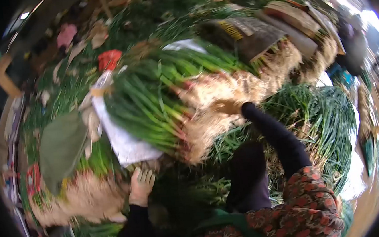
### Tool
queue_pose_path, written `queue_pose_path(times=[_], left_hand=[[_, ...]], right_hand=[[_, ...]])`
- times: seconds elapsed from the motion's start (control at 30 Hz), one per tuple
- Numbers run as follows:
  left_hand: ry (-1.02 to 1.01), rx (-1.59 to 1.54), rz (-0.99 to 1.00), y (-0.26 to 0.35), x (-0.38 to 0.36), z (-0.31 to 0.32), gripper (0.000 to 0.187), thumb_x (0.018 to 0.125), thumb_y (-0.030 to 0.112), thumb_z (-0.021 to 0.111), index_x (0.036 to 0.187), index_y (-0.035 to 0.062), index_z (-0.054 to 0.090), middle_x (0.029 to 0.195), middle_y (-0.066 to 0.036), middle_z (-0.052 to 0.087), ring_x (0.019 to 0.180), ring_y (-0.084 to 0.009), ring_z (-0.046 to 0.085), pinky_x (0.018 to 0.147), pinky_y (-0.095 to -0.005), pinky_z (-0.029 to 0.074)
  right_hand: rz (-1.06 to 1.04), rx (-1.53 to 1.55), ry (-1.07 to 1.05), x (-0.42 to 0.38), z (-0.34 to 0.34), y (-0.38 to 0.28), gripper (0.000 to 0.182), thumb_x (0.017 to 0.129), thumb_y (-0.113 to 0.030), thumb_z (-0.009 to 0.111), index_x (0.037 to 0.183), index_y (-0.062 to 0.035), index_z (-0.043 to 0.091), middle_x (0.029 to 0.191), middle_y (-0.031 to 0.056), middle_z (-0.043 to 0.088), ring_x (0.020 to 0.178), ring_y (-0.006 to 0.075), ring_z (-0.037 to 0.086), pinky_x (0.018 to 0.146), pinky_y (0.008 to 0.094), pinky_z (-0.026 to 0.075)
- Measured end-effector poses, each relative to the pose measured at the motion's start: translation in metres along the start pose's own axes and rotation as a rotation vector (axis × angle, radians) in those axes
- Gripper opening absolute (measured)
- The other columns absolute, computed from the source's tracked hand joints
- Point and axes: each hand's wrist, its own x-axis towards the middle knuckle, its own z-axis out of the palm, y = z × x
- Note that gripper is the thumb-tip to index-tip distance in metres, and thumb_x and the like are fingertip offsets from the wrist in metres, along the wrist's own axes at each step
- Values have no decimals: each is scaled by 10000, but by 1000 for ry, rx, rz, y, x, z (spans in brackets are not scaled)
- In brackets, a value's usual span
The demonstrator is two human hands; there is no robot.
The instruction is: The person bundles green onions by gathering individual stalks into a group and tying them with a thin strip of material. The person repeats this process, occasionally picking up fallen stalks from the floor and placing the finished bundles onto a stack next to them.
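Note:
A broad bundle of green onions (152, 99) lies on a white sheet (117, 137), green leaves to the left and pale, hairy roots (208, 126) to the right. My right hand (228, 107) is on the roots; it is blurred and its fingers blend into them, so its grip is hidden. Below the sheet's lower edge, my left hand (142, 184) is held with its fingers extended and a light covering on the fingertips. Nothing shows in it.
More rooted bundles under dark wraps (254, 35) lie at the upper right. Loose green onions (327, 121) are heaped at the right. A green cloth (62, 146) covers another bundle (86, 195) at the left. A red bag (109, 59) lies beyond the sheet.

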Motion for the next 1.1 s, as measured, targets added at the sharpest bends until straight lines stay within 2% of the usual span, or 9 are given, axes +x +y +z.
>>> queue_pose_path(times=[0.13,0.27,0.4,0.57,0.7,0.83,0.97,1.03,1.1], left_hand=[[-348,-87,-84,-6,-36,-22,240,956,212,418,1100,63,538,1175,-59,570,1053,-211,537,947,-392,437],[-127,79,29,-52,-76,6,251,934,186,478,1135,60,559,1078,-71,617,951,-206,600,840,-370,509],[-89,204,44,-70,-78,10,262,934,178,485,1154,58,559,1058,-75,622,925,-195,616,800,-355,529],[-85,224,66,-67,-74,4,272,941,183,474,1173,59,546,1066,-73,616,926,-185,613,804,-341,524],[-176,276,99,-70,-77,17,284,937,183,475,1188,63,537,1074,-75,613,934,-184,605,818,-340,508],[-249,320,135,-72,-81,12,328,944,183,454,1245,57,493,1111,-82,598,949,-184,597,829,-349,500],[-301,390,197,-67,-96,21,367,957,188,430,1292,36,447,1145,-91,586,1000,-200,586,866,-354,487],[-366,372,158,-74,-100,37,385,965,203,418,1303,20,431,1150,-91,583,1027,-205,577,891,-347,475],[-440,341,133,-81,-76,22,414,976,239,399,1312,-2,417,1156,-93,581,1047,-205,567,914,-336,462]], right_hand=[[174,-702,118,-52,-51,-62,504,873,-490,466,1073,-51,611,986,179,649,935,307,623,793,448,471],[-132,-175,323,-69,-41,-153,297,908,-321,513,1046,-78,612,767,75,659,717,193,641,604,345,494],[-293,-60,141,-45,40,-189,275,905,-208,549,1110,-33,597,970,96,660,888,179,619,793,296,499],[-340,127,397,-16,77,-186,175,864,-214,549,849,-43,588,725,125,592,667,259,577,633,392,461],[-262,149,477,-6,85,-206,213,854,-242,551,804,-39,597,668,151,586,610,297,570,579,414,450],[-28,-509,309,11,101,-216,280,825,-327,622,856,-49,617,689,154,632,612,280,623,535,403,466],[-85,-173,508,-20,91,-245,219,851,-276,593,817,-60,600,534,86,559,412,249,509,389,345,397],[-592,-321,637,-45,132,-255,183,853,-256,571,879,-78,605,586,95,552,445,235,501,435,352,402],[-385,-171,133,-94,166,-295,366,872,-444,510,1035,-126,592,724,138,613,611,298,606,546,429,474]])
